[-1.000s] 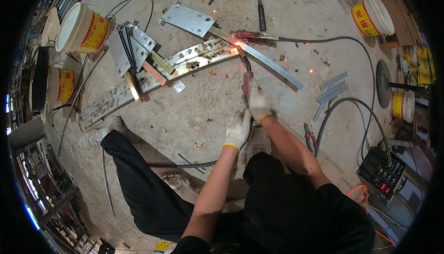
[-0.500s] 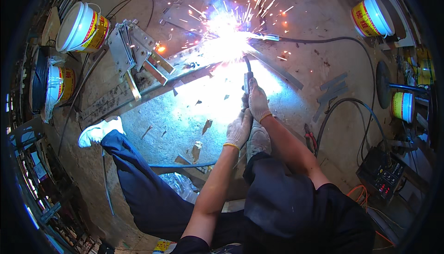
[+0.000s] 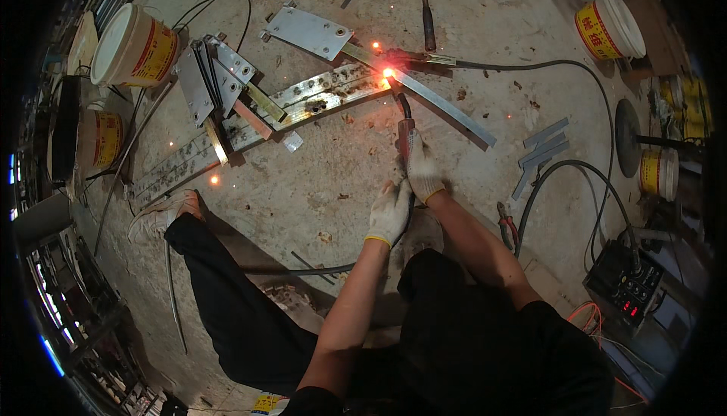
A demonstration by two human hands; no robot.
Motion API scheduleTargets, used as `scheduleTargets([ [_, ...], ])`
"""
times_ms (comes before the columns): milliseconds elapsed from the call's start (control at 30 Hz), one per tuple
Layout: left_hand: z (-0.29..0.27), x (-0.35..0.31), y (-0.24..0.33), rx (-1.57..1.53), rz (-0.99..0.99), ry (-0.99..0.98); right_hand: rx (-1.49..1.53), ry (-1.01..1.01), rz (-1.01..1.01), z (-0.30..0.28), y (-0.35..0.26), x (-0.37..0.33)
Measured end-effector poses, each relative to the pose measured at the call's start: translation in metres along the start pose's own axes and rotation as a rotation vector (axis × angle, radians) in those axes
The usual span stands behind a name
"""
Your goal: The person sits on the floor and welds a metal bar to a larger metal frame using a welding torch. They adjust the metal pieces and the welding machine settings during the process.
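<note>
My gloved right hand (image 3: 422,166) is closed around the handle of a welding torch (image 3: 405,132). The torch's bent neck points away from me, its tip beside a glowing orange spot. That spot lies where a narrow flat steel bar (image 3: 443,109) meets the end of a long scorched metal beam (image 3: 288,113). My gloved left hand (image 3: 389,213) is closed just below the right one, against the torch's cable; its fingers are partly hidden. Beyond the joint, a clamp (image 3: 409,57) on a black cable sits at the work, and a drilled steel plate (image 3: 309,32) joins a bar there.
More drilled plates with bars (image 3: 216,82) rest on the beam at left. A hammer (image 3: 427,14) lies at the back. Loose steel strips (image 3: 544,151), red-handled pliers (image 3: 506,225) and a welding machine (image 3: 625,279) are at right. Buckets (image 3: 144,48) stand at both sides; cables cross the floor.
The bright white arc and its spray of sparks have gone out, leaving a glowing spot and a few stray sparks. My hands and the torch stay nearly in place.
</note>
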State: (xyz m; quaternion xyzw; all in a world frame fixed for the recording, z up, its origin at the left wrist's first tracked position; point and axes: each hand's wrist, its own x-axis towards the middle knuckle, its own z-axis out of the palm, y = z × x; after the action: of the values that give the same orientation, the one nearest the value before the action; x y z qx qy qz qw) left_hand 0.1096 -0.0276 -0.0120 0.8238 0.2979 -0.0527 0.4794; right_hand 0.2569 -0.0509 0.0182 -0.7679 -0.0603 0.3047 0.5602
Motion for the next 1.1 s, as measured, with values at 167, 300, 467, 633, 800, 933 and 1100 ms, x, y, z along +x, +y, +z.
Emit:
scheduleTargets([
  [167, -0.023, -0.003, 0.02, -0.055, -0.138, -0.051, -0.132, 0.004, 0.043, 0.005, -0.028, -0.012],
  [300, -0.073, -0.009, 0.088, 0.053, -0.262, -0.069, 0.264, -0.017, 0.183, 0.003, 0.005, -0.006],
  [467, -0.085, -0.013, 0.099, 0.153, -0.188, -0.034, 0.377, -0.003, 0.374, 0.009, -0.003, -0.007],
  [633, -0.022, -0.01, 0.031, -0.075, -0.148, 0.026, 0.328, -0.027, 0.31, 0.008, -0.032, -0.013],
  [800, -0.007, -0.005, 0.006, -0.105, -0.004, 0.068, 0.429, -0.194, 0.296, -0.006, -0.037, -0.021],
  [933, -0.026, -0.018, 0.018, -0.444, -0.407, -0.037, 0.573, -0.273, 0.331, -0.002, -0.006, -0.028],
  [1100, -0.016, -0.042, 0.018, -0.471, -0.237, 0.093, 0.502, -0.253, 0.354, 0.013, 0.029, -0.041],
])
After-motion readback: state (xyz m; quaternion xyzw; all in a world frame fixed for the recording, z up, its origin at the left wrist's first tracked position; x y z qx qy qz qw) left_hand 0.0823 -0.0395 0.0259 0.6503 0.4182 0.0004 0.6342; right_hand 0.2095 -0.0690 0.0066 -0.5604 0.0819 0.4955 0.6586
